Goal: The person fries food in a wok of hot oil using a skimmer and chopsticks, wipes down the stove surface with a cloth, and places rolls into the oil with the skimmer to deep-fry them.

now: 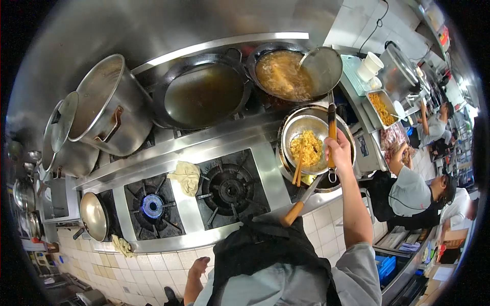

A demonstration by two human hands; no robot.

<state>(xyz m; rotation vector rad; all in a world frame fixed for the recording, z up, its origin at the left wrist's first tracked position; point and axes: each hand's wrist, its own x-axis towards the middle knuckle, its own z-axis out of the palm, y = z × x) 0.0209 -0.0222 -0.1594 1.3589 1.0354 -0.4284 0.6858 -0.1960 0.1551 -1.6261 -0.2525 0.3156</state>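
My right hand (339, 151) is closed round the wooden handle of a large round strainer (324, 71), whose mesh is tilted over a wok of bubbling oil (284, 75) with pale food frying in it. Just left of that hand, a metal bowl (317, 124) holds yellow fried food (306, 145), with wooden chopsticks (298, 166) lying in it. Below the bowl rests a wooden-handled tool (293, 213). Low on the left, beside my apron, my left hand (200, 265) hangs above the tiled floor with its fingers curled; whether it holds anything is unclear.
A dark wok of oil (204, 96) and a tall pot (109, 107) stand along the back. Nearer are a lit burner (152, 206), an unlit burner (229, 190) and a cloth (186, 178). Several people work at the right, near a food tray (382, 109).
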